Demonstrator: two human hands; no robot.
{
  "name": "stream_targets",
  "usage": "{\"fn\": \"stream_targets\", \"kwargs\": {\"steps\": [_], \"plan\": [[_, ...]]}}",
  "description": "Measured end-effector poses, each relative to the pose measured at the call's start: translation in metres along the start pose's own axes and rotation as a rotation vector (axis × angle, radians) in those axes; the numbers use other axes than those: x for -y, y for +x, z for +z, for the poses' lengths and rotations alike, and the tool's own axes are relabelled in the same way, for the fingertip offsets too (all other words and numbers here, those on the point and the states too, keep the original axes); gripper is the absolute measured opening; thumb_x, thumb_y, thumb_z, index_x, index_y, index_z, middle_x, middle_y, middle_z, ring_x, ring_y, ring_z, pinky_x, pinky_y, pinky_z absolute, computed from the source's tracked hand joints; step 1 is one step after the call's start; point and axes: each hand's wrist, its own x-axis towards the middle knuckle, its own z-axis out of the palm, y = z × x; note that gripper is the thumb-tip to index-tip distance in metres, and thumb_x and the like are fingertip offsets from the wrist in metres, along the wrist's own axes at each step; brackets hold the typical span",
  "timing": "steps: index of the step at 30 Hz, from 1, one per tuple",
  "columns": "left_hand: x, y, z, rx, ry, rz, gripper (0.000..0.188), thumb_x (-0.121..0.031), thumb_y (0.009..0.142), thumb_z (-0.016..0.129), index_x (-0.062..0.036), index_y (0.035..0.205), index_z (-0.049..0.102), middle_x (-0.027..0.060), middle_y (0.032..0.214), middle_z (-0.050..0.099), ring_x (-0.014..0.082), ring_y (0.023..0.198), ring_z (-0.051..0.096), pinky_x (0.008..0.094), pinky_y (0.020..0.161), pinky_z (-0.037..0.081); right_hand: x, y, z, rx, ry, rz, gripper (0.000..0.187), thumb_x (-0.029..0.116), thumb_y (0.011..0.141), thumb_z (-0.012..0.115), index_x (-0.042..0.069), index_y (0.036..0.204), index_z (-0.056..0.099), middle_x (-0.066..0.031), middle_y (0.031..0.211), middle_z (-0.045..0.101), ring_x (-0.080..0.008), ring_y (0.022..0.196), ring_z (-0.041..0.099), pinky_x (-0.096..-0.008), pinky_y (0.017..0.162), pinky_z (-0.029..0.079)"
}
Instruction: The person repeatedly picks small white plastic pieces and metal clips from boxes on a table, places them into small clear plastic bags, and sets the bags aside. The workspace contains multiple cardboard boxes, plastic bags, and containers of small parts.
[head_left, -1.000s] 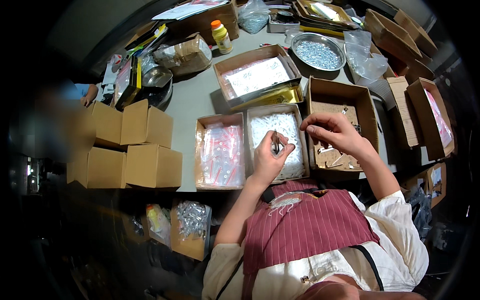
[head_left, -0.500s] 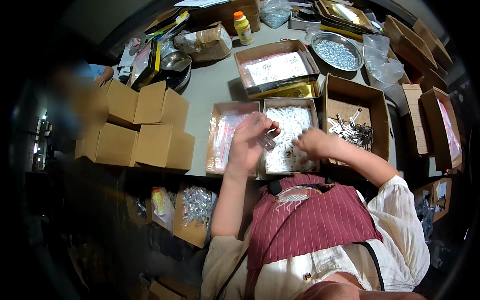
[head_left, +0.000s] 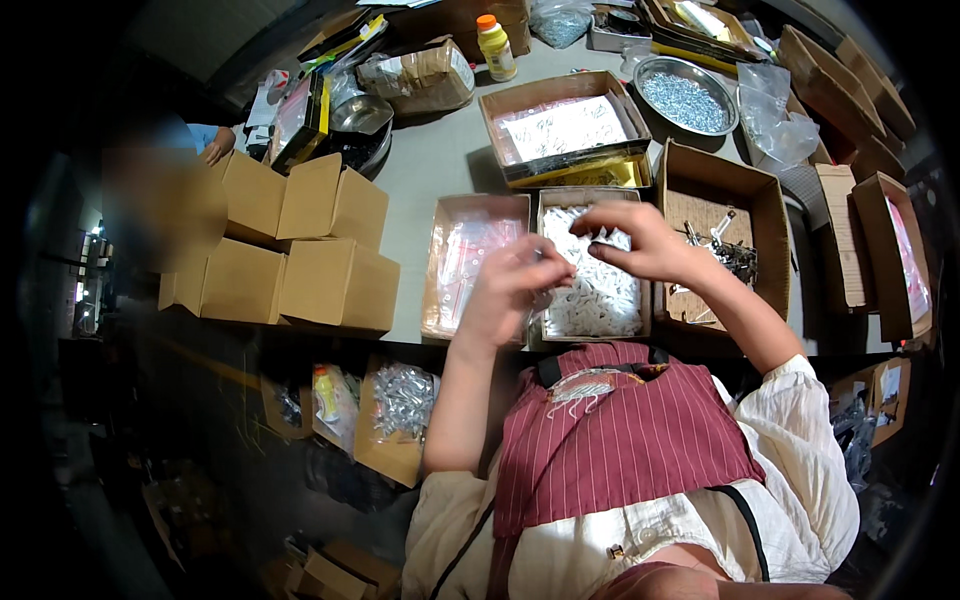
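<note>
My left hand is closed in a pinch over the gap between two shallow cardboard boxes. A small clear plastic bag shows faintly under its fingers, blurred and mostly hidden. My right hand hovers just right of it, fingers curved and apart from the thumb, with nothing visible between them. Beneath the hands, a cardboard box holds many small white plastic pieces, like wall plugs. The left box holds clear bags with red edges. To the right, a deeper box contains loose metal parts.
Behind stands a box with a printed white sheet; a steel bowl of small metal pieces sits beside it. Open brown cartons occupy the left. A yellow bottle stands at the back. Another person's hand shows at far left.
My right hand has lifted from the white pieces and moved up beside my left hand, its fingers opening out. The left hand has turned, and the bag in it shows less. The view has shifted slightly.
</note>
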Motion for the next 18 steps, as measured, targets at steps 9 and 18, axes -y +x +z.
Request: {"fn": "stream_targets", "kwargs": {"steps": [9, 18], "plan": [[0.01, -0.017, 0.01, -0.154, 0.349, 0.185, 0.034, -0.01, 0.095, 0.074, 0.007, 0.123, 0.065, 0.0061, 0.109, 0.072, 0.0103, 0.099, 0.067, 0.0263, 0.084, 0.056, 0.048, 0.024, -0.003, 0.035, 0.081, -0.142, 0.013, 0.008, 0.09, 0.074, 0.0, 0.099, 0.071, -0.0133, 0.111, 0.07, -0.0314, 0.102, 0.068, -0.0404, 0.089, 0.055], [0.013, -0.052, -0.012, -0.623, 0.552, 0.574, 0.007, -0.003, 0.098, 0.067, 0.0031, 0.097, 0.069, 0.0108, 0.091, 0.073, 0.0197, 0.086, 0.072, 0.0318, 0.078, 0.058, 0.053, 0.047, 0.048, -0.003, 0.302, -0.032, 0.024, 0.01, 0.092, 0.072, -0.002, 0.11, 0.062, -0.0188, 0.096, 0.07, -0.0311, 0.089, 0.071, -0.04, 0.079, 0.056]]}}
